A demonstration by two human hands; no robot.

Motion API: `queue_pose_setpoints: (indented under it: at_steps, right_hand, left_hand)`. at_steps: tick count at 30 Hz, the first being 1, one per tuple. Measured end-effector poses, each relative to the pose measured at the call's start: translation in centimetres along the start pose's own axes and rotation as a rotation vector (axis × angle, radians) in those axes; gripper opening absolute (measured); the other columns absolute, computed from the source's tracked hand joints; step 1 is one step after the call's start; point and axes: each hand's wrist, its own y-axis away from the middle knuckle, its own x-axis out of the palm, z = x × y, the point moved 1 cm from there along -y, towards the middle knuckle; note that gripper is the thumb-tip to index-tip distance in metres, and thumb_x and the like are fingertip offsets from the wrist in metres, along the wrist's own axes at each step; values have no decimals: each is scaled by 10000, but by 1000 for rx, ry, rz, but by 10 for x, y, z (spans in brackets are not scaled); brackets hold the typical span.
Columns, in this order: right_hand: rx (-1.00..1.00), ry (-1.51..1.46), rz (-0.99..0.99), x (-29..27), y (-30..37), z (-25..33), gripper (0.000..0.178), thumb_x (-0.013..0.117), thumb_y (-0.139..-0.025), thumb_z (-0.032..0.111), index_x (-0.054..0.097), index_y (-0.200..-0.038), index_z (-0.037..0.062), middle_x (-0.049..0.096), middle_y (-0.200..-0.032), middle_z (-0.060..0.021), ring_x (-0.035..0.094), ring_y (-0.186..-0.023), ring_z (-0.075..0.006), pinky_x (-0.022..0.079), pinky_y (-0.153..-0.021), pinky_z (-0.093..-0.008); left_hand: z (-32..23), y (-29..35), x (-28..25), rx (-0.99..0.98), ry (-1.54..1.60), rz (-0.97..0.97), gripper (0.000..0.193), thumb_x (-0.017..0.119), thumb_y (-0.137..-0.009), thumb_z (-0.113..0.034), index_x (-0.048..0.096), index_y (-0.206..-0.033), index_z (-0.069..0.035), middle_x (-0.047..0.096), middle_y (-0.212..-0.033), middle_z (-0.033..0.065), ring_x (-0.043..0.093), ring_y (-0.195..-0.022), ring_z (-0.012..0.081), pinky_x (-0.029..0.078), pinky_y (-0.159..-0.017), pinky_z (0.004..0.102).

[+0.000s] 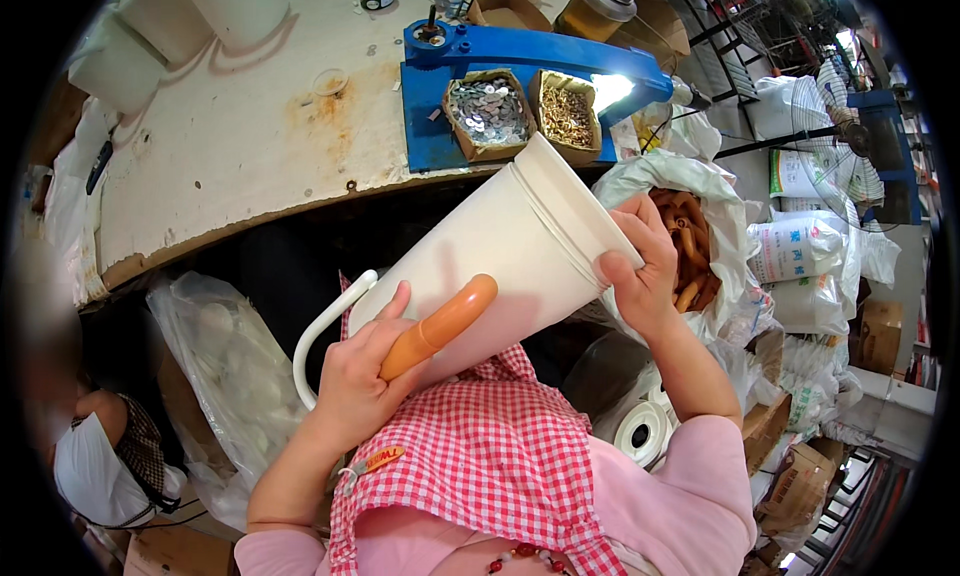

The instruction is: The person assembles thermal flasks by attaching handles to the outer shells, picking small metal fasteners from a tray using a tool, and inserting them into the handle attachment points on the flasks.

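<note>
A tall white plastic bucket lies tilted across my lap, its wider rimmed end up to the right. My right hand is closed on that rim, thumb on the outside. In my left hand is a smooth orange-brown plastic handle, gripped at its lower end and lying along the bucket's side. Whether the handle touches the wall I cannot tell. A white curved bar loops out at the bucket's narrower end, beside my left wrist. The bucket's inside is hidden.
Beyond the bucket, a blue machine arm with a lit lamp stands on the worn table. Under it are boxes of silvery washers and brassy small parts. A bag of brown handles is at right; white buckets stand far left.
</note>
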Motion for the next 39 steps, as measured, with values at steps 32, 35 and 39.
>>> queue_pose_setpoints:
  at_steps: [32,35,39]
  right_hand:
    - [847,-1132,227,116,-52,-88,558,363,-1075,525,597,-1214,38,696,-988,-91,658,-835,-175,547,-756,-321]
    - [907,-1134,261,125,-50,-88,525,381,-1076,498,600,-1202,38,695,-987,-88,661,-830,-180,542,-758,-324]
    - [970,-1086,178,120,-44,-105,504,393,-1076,471,608,-1196,31,693,-972,-77,652,-821,-176,534,-751,-326]
  left_hand:
    - [107,-25,-358,211,-2044,-156,100,621,-763,-180,659,-839,-126,576,-901,4,556,-983,163,397,-951,346]
    - [175,-26,-406,8,-2183,30,111,621,-785,-194,672,-861,-131,595,-982,8,538,-1060,172,383,-972,354]
    - [171,-27,-422,-111,-2008,-30,162,653,-777,-204,664,-916,-122,608,-1087,36,530,-1123,210,382,-995,401]
